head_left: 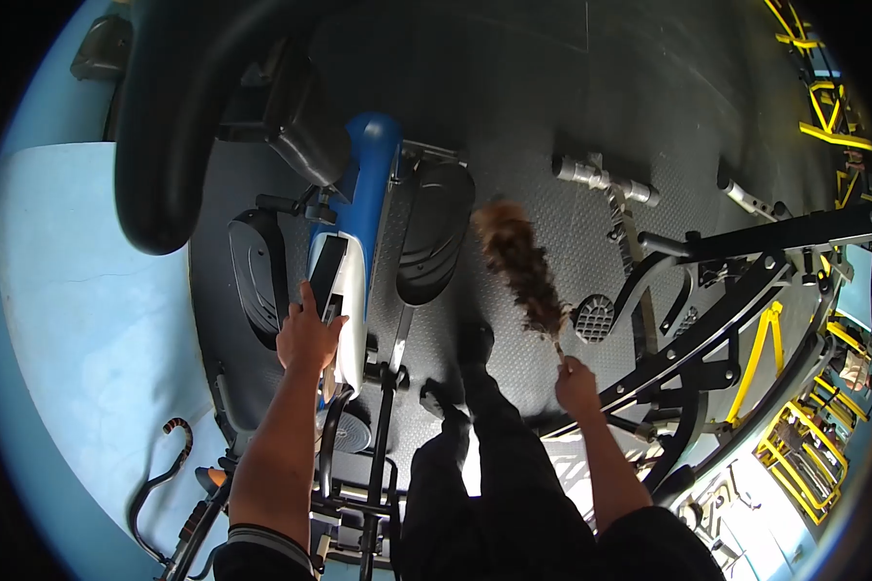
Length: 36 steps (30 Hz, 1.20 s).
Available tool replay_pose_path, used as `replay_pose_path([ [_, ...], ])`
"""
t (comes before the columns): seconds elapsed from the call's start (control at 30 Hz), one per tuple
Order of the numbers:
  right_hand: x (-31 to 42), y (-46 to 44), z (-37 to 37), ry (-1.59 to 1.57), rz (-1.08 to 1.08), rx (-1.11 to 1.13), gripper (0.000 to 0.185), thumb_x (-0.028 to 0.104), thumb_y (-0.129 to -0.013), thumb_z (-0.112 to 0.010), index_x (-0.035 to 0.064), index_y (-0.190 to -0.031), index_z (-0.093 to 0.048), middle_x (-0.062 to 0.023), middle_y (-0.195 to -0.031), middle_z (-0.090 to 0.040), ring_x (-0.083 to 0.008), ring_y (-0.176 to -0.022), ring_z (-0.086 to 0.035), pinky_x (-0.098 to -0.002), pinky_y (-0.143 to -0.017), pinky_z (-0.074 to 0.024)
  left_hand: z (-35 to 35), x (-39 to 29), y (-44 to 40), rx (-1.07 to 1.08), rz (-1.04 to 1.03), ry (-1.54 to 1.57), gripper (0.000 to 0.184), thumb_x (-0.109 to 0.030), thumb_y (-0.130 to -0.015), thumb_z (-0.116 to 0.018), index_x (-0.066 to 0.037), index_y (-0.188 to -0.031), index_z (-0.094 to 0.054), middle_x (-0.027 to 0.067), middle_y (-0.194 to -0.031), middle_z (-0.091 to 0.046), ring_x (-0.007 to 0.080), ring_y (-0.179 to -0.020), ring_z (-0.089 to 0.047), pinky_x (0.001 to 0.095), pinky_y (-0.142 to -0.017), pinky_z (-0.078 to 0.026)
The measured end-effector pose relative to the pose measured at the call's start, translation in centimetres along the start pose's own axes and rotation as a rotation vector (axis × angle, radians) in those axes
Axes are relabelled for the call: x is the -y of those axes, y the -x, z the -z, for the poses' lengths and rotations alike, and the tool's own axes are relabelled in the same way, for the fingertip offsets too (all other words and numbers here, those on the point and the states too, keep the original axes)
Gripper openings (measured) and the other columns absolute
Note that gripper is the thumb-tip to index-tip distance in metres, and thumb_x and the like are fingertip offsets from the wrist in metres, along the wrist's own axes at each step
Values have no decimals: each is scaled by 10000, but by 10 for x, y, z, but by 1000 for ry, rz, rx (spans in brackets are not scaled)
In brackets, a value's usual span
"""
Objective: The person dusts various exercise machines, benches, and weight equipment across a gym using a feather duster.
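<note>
My left hand rests on the black and white upper part of a blue and white exercise machine, its fingers apart on the black piece. My right hand is closed round the thin handle of a brown feather duster. The duster points up and away over the textured black floor, with its tip close to the right black foot pedal of the machine. Another black pedal sits on the machine's left side.
A black curved handlebar looms at the upper left beside a pale wall. Black-framed gym equipment stands at the right, with a silver-ended bar beyond it. Yellow frames show at the far right. My legs are below.
</note>
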State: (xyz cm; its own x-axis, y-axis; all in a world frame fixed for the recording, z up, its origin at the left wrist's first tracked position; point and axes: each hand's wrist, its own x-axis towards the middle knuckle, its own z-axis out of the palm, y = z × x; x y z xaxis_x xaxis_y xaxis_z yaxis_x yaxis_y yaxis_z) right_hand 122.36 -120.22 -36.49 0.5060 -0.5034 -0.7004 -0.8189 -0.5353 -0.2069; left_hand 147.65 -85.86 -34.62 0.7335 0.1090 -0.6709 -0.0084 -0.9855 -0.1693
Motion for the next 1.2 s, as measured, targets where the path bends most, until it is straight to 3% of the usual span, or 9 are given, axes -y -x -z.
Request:
replay_pose_path([
  [0.1,4,17,-15,-208,116,-98,214,150,-873,-523,-5,-981,-622,-259,-777,-622,-421,-727,-613,-445,-653,-474,0,-3,7,16,-4,23,897,-510,-787,-650,-130,-1459,-194,157,-1193,-533,312,-1036,-584,411,-821,-509],
  [0.17,11,37,-5,-145,228,31,231,231,-886,-531,36,-957,-631,-270,-839,-623,-460,-834,-591,-514,-724,-469,-1,3,4,-27,-4,67,890,-496,-774,-672,-157,-1455,-209,163,-1228,-523,322,-1060,-575,415,-833,-505],
  [0.4,47,67,136,177,256,153,277,264,-866,-580,81,-1073,-601,-218,-878,-651,-408,-845,-626,-450,-724,-495,-5,9,2,20,37,202,940,-532,-733,-703,-183,-1453,-209,141,-1269,-486,313,-1148,-515,424,-857,-490],
  [0.57,38,4,199,287,239,95,261,244,-838,-594,53,-1016,-585,-243,-869,-635,-408,-840,-626,-450,-725,-489,-7,2,-19,-62,351,805,1022,-637,-689,-680,-197,-1473,-196,198,-1410,-275,390,-1338,-209,510,-1065,-240],
  [0.67,79,-38,232,300,228,42,288,223,-845,-581,13,-1042,-582,-211,-834,-640,-376,-736,-628,-440,-678,-486,19,7,-3,-234,411,1159,878,-593,-769,-636,-148,-1440,-285,207,-1327,-392,354,-1237,-392,412,-1003,-354],
  [0.8,190,-55,262,-169,107,173,361,280,-877,-576,11,-1117,-581,-121,-816,-649,-231,-718,-596,-382,-680,-482,118,1,30,-237,408,1851,668,-493,-871,-560,-79,-1369,-395,81,-962,-575,155,-832,-511,294,-696,-416],
  [0.9,233,-63,256,95,532,288,338,323,-877,-556,40,-1044,-632,-166,-901,-670,-329,-834,-641,-411,-758,-490,171,-9,24,-429,186,1808,560,-437,-920,-508,-57,-1327,-440,31,-970,-546,136,-852,-491,289,-711,-416],
  [1.03,280,-132,250,208,643,38,260,251,-831,-570,19,-898,-665,-194,-810,-658,-345,-812,-642,-439,-755,-493,269,-30,33,-523,-51,1655,565,-384,-929,-515,7,-1321,-407,108,-1082,-527,215,-970,-496,336,-879,-401],
  [1.2,368,-198,290,31,452,187,292,269,-850,-557,4,-929,-652,-224,-895,-653,-399,-851,-620,-430,-741,-485,347,-61,48,-549,-61,1350,681,-414,-906,-525,30,-1370,-298,250,-1254,-437,391,-1169,-431,432,-993,-341],
])
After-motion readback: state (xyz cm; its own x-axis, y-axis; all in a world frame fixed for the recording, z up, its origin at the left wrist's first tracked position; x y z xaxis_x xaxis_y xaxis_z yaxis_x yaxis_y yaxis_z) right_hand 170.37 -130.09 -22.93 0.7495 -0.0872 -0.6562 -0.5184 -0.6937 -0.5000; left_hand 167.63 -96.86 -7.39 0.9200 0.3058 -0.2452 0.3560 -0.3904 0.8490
